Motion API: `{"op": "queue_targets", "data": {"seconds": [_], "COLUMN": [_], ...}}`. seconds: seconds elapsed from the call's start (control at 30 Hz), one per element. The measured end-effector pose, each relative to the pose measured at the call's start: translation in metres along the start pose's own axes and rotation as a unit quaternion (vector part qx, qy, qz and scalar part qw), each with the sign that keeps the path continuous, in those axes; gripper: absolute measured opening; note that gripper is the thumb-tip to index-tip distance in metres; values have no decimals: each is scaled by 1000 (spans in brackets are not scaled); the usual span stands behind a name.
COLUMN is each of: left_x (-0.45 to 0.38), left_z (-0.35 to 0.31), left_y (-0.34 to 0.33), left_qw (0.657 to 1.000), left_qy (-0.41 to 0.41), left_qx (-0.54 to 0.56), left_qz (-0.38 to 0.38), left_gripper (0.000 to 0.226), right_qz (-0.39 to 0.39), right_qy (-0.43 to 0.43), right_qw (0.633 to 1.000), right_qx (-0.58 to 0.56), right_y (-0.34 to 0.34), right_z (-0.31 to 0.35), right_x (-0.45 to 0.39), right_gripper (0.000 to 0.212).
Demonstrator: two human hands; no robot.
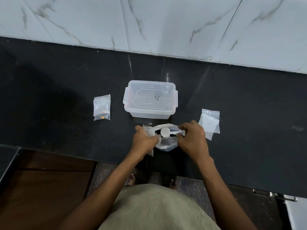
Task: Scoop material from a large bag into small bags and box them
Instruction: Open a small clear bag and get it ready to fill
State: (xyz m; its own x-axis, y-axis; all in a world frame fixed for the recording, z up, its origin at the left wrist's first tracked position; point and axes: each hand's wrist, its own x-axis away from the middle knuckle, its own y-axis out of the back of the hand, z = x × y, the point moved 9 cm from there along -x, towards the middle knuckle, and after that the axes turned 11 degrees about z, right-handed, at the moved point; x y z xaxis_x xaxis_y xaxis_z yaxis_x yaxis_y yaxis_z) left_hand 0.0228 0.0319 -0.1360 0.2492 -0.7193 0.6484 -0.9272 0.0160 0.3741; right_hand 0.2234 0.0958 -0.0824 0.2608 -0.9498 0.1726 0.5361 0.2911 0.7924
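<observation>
The right hand (pixel 193 138) is curled, and the flat handle of a small white scoop (pixel 166 132) is pinched between its thumb and fingertips; the round bowl of the scoop is held over the open mouth of the large bag (pixel 163 143). The left hand (pixel 143 140) is closed on crumpled clear plastic at the left side of that mouth, and what looks like an empty small bag (pixel 150 152) is held there with it, though the two plastics cannot be told apart with certainty. The large bag lies on the dark worktop (pixel 66 90) close to its near edge, between the two hands. Whether anything is carried in the scoop cannot be seen.

Just behind the hands a clear plastic box (pixel 150 98) is set, its lid on and its side clips down as far as can be judged; nothing is made out inside it. To the left of the box, apart from it, a small bag (pixel 101 107) with a few brownish pieces at its bottom is laid flat, so one portion appears to have been filled. To the right, near the right hand, a small stack of empty bags (pixel 210 123) is seen.

The task is judged to be at an early stage: one bag filled, a second being served, several left, and no boxing done; the lid is yet to be removed.
</observation>
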Motion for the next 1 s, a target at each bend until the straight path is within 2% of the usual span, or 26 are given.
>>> {"op": "queue_targets", "data": {"seconds": [0.1, 0.2, 0.37, 0.5, 0.67, 0.77, 0.87, 1.0], "left_x": [-6, -12, -15, -13, -20, -23, -24, -27], "left_z": [5, 9, 6, -2, -2, -1, -1, -1], "left_y": [-1, -4, -5, -5, -9, -11, -12, -16], "left_qw": [999, 995, 986, 979, 979, 992, 999, 992], "left_qy": [4, 2, -9, -30, -24, -6, 14, 8], "left_qx": [48, 97, 165, 202, 195, 121, 44, 121], "left_qz": [-4, 5, 13, 24, 49, 33, 23, 39], "left_gripper": [46, 46, 39, 39, 42, 60, 58, 57], "right_qz": [-34, -46, 0, 31, 30, 37, 42, 41], "right_qy": [33, 52, 51, 87, 97, 67, 72, 75], "right_qw": [999, 998, 998, 995, 994, 995, 995, 995], "right_qx": [1, 4, 32, 33, 38, 59, 59, 60], "right_y": [11, 14, -2, -3, -4, -14, -22, -23], "right_z": [9, 12, 10, 21, 27, 23, 26, 25], "right_x": [5, 9, 9, 11, 9, 4, 5, 6], "right_gripper": [18, 8, 13, 15, 13, 10, 8, 4]}}
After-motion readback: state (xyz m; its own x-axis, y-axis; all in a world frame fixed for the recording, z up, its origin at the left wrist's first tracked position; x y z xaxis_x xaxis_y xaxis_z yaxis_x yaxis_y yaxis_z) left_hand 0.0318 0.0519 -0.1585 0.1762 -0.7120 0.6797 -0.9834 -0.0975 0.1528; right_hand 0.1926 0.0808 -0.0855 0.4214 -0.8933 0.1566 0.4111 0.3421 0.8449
